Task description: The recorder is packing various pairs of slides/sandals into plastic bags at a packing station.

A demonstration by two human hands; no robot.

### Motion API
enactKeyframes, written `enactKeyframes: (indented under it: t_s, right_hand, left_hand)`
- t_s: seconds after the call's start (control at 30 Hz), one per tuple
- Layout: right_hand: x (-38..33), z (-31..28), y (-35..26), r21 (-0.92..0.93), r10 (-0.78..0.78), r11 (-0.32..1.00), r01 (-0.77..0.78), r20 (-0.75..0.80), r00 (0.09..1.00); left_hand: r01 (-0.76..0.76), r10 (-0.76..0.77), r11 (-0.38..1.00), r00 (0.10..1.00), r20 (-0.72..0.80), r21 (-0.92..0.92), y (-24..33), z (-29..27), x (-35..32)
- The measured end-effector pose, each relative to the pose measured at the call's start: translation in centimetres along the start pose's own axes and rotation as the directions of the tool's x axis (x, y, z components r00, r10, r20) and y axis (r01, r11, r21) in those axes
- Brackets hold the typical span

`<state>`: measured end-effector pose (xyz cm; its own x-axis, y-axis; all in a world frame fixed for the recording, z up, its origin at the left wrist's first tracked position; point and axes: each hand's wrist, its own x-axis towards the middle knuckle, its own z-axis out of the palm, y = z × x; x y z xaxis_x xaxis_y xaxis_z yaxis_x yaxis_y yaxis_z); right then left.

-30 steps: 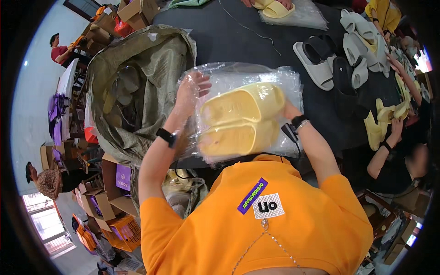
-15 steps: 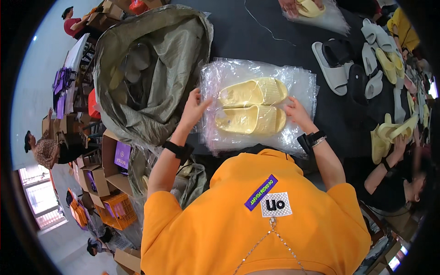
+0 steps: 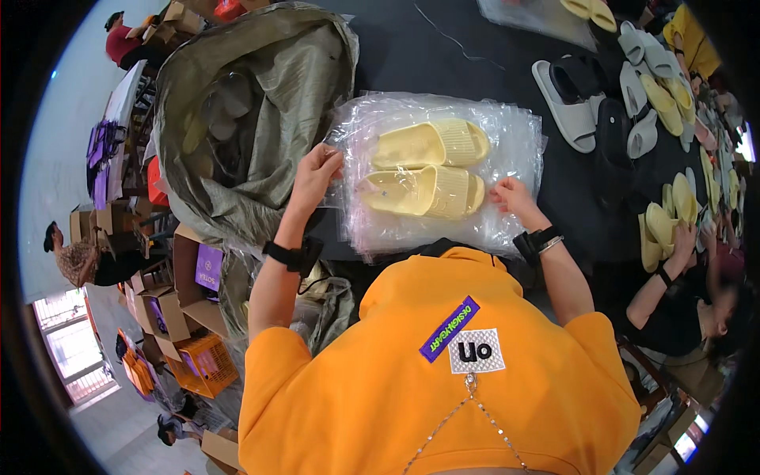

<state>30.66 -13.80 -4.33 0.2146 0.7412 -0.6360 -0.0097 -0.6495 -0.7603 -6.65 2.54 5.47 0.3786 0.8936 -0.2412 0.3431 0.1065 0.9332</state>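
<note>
Plastic (image 3: 513, 142) crinkles around ribbed yellow slippers (image 3: 435, 182), left hand (image 3: 315, 176) pinching it, right hand (image 3: 514, 196) curled, grip unclear.

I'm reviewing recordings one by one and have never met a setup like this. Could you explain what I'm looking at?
There is no robot here: a person works with bare hands. The picture comes from the left of two wide fisheye cameras worn on the head, looking down, so straight edges bend near the rim. The orange top below is the wearer's own.

On the dark table, a pair of yellow slippers lies on a stack of clear plastic bags, with clear plastic over it. The left hand pinches the plastic's left edge. The right hand is beside the slippers' toe end; whether it grips anything is unclear. An olive sack stands open at the left, and gray slippers and black slippers lie at the right.
</note>
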Motion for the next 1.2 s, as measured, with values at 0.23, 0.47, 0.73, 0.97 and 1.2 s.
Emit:
enactKeyframes:
  t_s: [0.23,0.47,0.73,0.97,1.2]
  right_hand:
    - [-1.9,0.0,-0.6,0.162,0.103,0.977,-0.142,0.231,0.968]
    - [-1.6,0.9,0.0,-0.03,0.059,0.998,-0.054,0.252,0.966]
    - [-1.6,1.5,-0.3,-0.076,0.022,0.997,-0.005,0.234,0.972]
    - [-2.4,1.2,0.3,0.0,-0.082,0.996,0.084,0.225,0.971]
    - [-4.5,-3.3,1.1,0.095,-0.167,0.98,0.172,-0.059,0.984]
  left_hand:
    - [0.382,-0.129,0.501,0.92,0.369,-0.777,-2.6,1.0,-3.8]
    - [0.653,-0.252,0.706,0.595,0.763,-0.276,-2.9,3.1,-4.6]
    - [-0.783,0.595,0.239,0.586,0.55,0.575,-4.7,8.6,0.0]
    - [-0.627,0.545,0.451,0.757,0.36,0.635,-6.5,14.0,3.0]
    - [-0.472,0.511,0.5,0.838,0.192,0.726,-8.7,7.6,2.9]
